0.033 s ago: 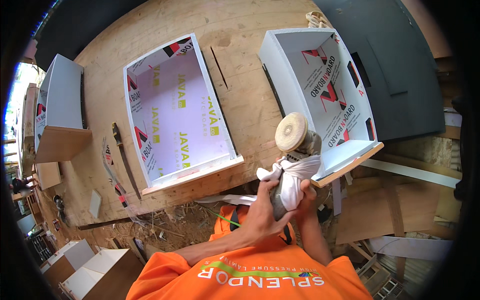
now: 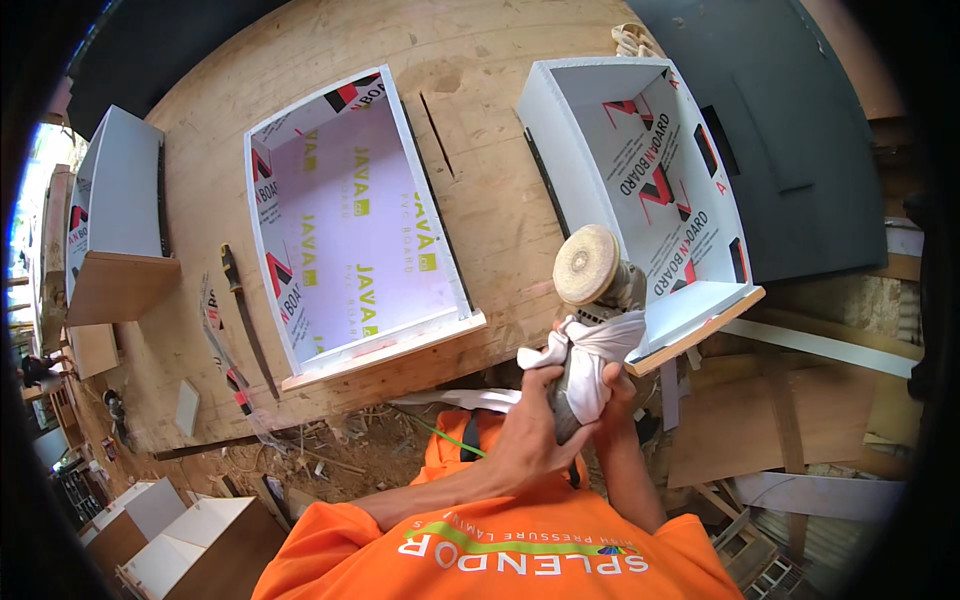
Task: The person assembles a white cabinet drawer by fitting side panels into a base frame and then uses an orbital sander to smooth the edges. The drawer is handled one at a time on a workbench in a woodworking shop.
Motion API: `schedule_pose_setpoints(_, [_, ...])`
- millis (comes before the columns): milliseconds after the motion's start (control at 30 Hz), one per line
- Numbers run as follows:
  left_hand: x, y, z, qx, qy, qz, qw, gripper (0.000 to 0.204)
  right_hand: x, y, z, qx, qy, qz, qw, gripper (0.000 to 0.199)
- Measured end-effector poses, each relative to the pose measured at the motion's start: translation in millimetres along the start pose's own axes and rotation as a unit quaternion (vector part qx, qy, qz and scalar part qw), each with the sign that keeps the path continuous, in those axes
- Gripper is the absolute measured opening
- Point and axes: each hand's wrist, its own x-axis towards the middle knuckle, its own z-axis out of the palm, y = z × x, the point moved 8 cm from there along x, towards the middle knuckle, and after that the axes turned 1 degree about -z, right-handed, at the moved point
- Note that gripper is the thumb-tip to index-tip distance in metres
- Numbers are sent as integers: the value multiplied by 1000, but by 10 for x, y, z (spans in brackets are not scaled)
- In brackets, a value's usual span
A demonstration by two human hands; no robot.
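Observation:
An angle grinder (image 2: pixel 570 395) with a round, tan sanding disc (image 2: pixel 586 265) is in my hands, disc end pointing away from me. White cloth (image 2: pixel 592 350) is wrapped and knotted around its body. My left hand (image 2: pixel 535 430) grips the body from the left, thumb low across it. On the other side my right hand (image 2: pixel 618 410) is closed around the grinder and cloth. The disc is held near the front left corner of a white open drawer box (image 2: pixel 560 140) with a wooden front edge; whether they touch I cannot tell.
A second drawer box (image 2: pixel 410 130) lies mid-table on the plywood worktop (image 2: pixel 470 60), a third (image 2: pixel 125 190) at far left. Between them lies a handsaw (image 2: pixel 245 310). Dark panels (image 2: pixel 800 170) are at the right. Board offcuts (image 2: pixel 740 430) and shavings cover the ground.
The grinder's cloth-wrapped body and my left hand have shifted very slightly to the right. Both hands keep their hold, and the boxes stay where they were.

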Motion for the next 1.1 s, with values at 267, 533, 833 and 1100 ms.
schedule_pose_setpoints(267, [-145,80,-278,22,-106,148,983,94,221,-279,133,-17,93,10,996,63])
schedule_pose_setpoints(533, [-325,-468,-106,-151,-249,0,957,86,363,-454,345,-71,103,90,988,44])
schedule_pose_setpoints(833, [-93,-530,457,13,-191,-70,979,93,677,-645,333,-291,102,97,947,58])
schedule_pose_setpoints(1100, [200,-627,587,-118,-10,-193,974,87,1100,-428,248,-416,23,87,905,72])
